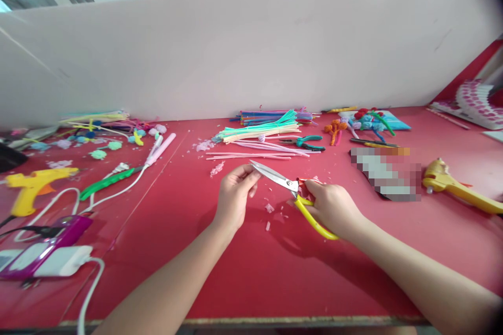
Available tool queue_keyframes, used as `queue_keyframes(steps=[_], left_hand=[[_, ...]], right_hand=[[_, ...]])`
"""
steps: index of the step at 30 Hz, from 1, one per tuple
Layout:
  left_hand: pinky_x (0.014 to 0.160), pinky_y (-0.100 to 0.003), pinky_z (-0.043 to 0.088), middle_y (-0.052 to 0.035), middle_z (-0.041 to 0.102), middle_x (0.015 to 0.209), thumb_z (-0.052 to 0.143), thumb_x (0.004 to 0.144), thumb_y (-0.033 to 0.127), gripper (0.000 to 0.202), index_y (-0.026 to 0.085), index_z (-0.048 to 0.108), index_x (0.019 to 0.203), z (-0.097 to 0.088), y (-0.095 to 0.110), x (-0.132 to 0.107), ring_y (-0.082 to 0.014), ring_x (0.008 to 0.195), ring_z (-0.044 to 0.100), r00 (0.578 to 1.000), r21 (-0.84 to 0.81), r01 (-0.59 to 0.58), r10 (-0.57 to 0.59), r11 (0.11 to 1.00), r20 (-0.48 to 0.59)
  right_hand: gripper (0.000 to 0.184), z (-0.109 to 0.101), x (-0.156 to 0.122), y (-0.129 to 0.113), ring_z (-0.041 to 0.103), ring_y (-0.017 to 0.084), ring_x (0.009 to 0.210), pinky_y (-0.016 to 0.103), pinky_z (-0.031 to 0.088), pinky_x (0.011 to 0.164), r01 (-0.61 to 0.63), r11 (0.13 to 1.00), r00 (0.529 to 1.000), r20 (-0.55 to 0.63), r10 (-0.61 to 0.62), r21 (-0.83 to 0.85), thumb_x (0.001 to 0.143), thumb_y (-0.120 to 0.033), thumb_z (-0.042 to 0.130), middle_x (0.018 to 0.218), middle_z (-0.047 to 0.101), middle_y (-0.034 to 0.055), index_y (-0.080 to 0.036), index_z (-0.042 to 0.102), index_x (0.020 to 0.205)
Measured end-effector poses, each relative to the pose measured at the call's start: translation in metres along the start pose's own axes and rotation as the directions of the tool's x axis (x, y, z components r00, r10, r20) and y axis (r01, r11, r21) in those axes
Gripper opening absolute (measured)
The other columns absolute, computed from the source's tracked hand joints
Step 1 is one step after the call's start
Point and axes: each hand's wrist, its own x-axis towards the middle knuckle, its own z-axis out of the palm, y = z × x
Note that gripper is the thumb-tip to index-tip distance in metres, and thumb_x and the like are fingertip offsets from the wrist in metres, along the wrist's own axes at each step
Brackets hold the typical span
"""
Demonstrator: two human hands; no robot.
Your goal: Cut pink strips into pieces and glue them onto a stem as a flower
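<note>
My right hand [334, 207] is wrapped round the handles of a pair of scissors [277, 177] with yellow grips. One grip loop hangs below my fingers, and the silver blades point up and to the left. The blade tips reach the fingertips of my left hand [232, 196], which is closed in a pinch; whatever lies between thumb and fingers is too small to make out. Small pink fuzzy clippings [269, 208] are scattered on the red table [251, 272] beneath the blades. Beyond my hands lie pink pipe cleaners [251, 156] and a bundle of mint-green pipe cleaners [263, 128].
Teal-handled pliers [310, 141] lie behind the scissors. On the right are a blurred-out flat object [385, 174] and a yellow glue gun [459, 188]. Another yellow glue gun [33, 183], a purple power strip [58, 246] and white cables occupy the left. A pale partition [251, 52] closes the back.
</note>
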Motion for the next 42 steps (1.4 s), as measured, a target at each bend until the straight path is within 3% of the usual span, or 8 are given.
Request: queue_keyframes(steps=[10, 14, 18, 22, 25, 33, 37, 42], left_hand=[[0.042, -0.018, 0.029, 0.001, 0.053, 0.061, 0.063, 0.067, 0.028, 0.015, 0.015, 0.06, 0.074, 0.001, -0.002, 0.001, -0.0055, 0.049, 0.042, 0.991, 0.009, 0.126, -0.126, 0.992, 0.032], [0.044, -0.019, 0.032, 0.0018, 0.051, 0.059, 0.06, 0.069, 0.032, 0.017, 0.015, 0.06, 0.072, 0.006, -0.004, -0.002, -0.007, 0.048, 0.043, 0.964, 0.152, 0.182, -0.206, 0.972, 0.167], [0.048, -0.021, 0.033, 0.003, 0.048, 0.057, 0.054, 0.075, 0.032, 0.017, 0.017, 0.058, 0.069, 0.011, -0.001, -0.008, -0.0079, 0.048, 0.041, 0.905, 0.366, 0.085, -0.226, 0.927, 0.361], [0.052, -0.022, 0.035, 0.0015, 0.047, 0.06, 0.053, 0.076, 0.03, 0.017, 0.018, 0.06, 0.067, 0.013, 0.0, -0.013, -0.0106, 0.055, 0.045, 0.871, 0.473, -0.035, -0.205, 0.881, 0.446], [0.056, -0.023, 0.037, -0.0002, 0.05, 0.065, 0.051, 0.077, 0.027, 0.015, 0.018, 0.061, 0.07, 0.013, -0.002, -0.014, -0.0122, 0.059, 0.048, 0.852, 0.504, -0.071, -0.21, 0.861, 0.479], [0.055, -0.024, 0.039, -0.0022, 0.053, 0.069, 0.055, 0.073, 0.023, 0.009, 0.019, 0.061, 0.068, 0.015, -0.003, -0.019, -0.0135, 0.061, 0.048, 0.893, 0.568, -0.188, -0.101, 0.801, 0.439], [0.052, -0.024, 0.038, -0.0023, 0.054, 0.067, 0.055, 0.072, 0.022, 0.008, 0.019, 0.062, 0.068, 0.017, -0.004, -0.021, -0.0136, 0.059, 0.048, 0.902, 0.559, -0.196, -0.075, 0.806, 0.425], [0.06, -0.024, 0.039, -0.0018, 0.057, 0.069, 0.056, 0.072, 0.023, 0.008, 0.019, 0.061, 0.069, 0.015, -0.002, -0.017, -0.014, 0.065, 0.051, 0.93, 0.546, -0.168, -0.052, 0.821, 0.365]], right_hand=[[0.03, -0.004, 0.002, -0.006, 0.048, 0.013, 0.048, 0.023, 0.022, 0.045, -0.104, 0.993, 0.995, 0.014, 0.103, 0.05, 0.075, -0.05, 0.044, 0.058, 0.055, 0.0008, -0.021, 0.047, 0.07], [0.024, -0.007, 0.002, -0.01, 0.048, 0.013, 0.05, 0.022, 0.024, 0.047, -0.117, 0.979, 0.993, 0.006, 0.117, 0.168, 0.075, -0.044, 0.045, 0.06, 0.055, 0.0003, -0.02, 0.046, 0.071], [0.014, -0.009, 0.001, -0.015, 0.042, 0.01, 0.049, 0.021, 0.025, 0.045, -0.098, 0.903, 0.995, 0.073, 0.073, 0.419, 0.075, -0.033, 0.044, 0.057, 0.051, -0.0029, -0.02, 0.046, 0.071], [0.012, -0.01, -0.001, -0.018, 0.043, 0.01, 0.053, 0.02, 0.028, 0.046, -0.087, 0.795, 0.994, 0.11, 0.025, 0.6, 0.073, -0.029, 0.044, 0.06, 0.049, -0.0034, -0.018, 0.048, 0.072], [0.011, -0.01, -0.001, -0.018, 0.041, 0.01, 0.052, 0.02, 0.029, 0.047, -0.093, 0.776, 0.992, 0.123, 0.021, 0.624, 0.071, -0.027, 0.045, 0.056, 0.046, -0.0045, -0.018, 0.047, 0.067], [0.011, -0.007, -0.002, -0.019, 0.038, 0.009, 0.052, 0.019, 0.027, 0.046, -0.111, 0.795, 0.993, 0.103, 0.062, 0.597, 0.068, -0.026, 0.045, 0.053, 0.039, -0.0056, -0.019, 0.039, 0.061], [0.012, -0.004, -0.002, -0.021, 0.035, 0.009, 0.051, 0.019, 0.027, 0.046, -0.095, 0.802, 0.995, 0.086, 0.055, 0.59, 0.068, -0.026, 0.045, 0.053, 0.038, -0.0059, -0.019, 0.038, 0.061], [0.023, -0.004, -0.002, -0.019, 0.032, 0.008, 0.046, 0.02, 0.024, 0.044, -0.077, 0.855, 0.997, 0.065, 0.051, 0.513, 0.07, -0.037, 0.049, 0.05, 0.038, -0.0059, -0.02, 0.037, 0.059]])
